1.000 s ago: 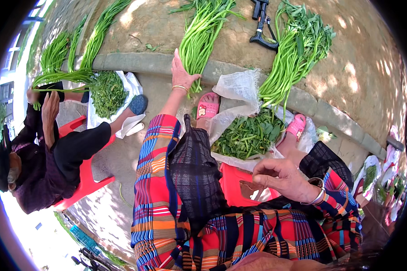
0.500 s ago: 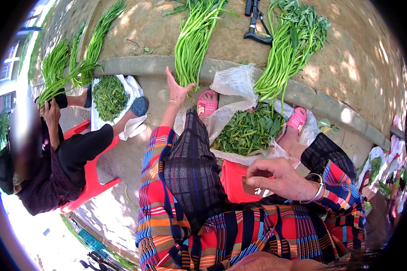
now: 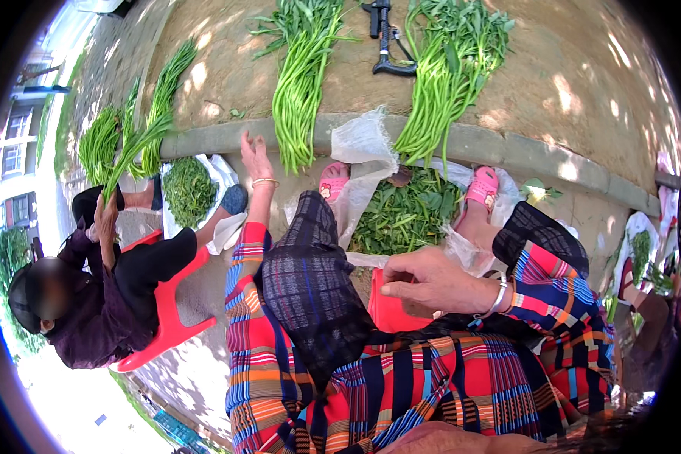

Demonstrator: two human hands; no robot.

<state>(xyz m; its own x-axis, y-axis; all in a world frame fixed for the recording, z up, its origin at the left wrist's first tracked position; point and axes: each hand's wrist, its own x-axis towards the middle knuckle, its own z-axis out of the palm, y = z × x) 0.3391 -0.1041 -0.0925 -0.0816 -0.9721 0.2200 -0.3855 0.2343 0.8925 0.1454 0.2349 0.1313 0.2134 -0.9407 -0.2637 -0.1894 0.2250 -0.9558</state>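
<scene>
My left hand [image 3: 258, 159] reaches forward with its fingers stretched out, just left of a long bunch of green leafy stems [image 3: 299, 106]. It is open and holds nothing. Over my lap my right hand [image 3: 440, 281] is curled, thumb and forefinger near each other. A small brownish thing shows below the thumb, too unclear to name. Between my feet, a white plastic sheet [image 3: 365, 144] carries a heap of picked green leaves [image 3: 408, 213]. Farther right lies a second bunch of stems [image 3: 440, 91], its cut ends toward me.
A concrete kerb [image 3: 499, 150] crosses in front of my feet. A black-handled cane [image 3: 386, 45] lies between the bunches. On the left, a person [image 3: 98, 303] on a red plastic chair [image 3: 175, 318] holds green stems near a leaf pile [image 3: 189, 191].
My left hand has drawn away leftward from the stem ends. My right hand keeps its curled shape. The view has shifted, and the person on the left has tilted their stems more upright.
</scene>
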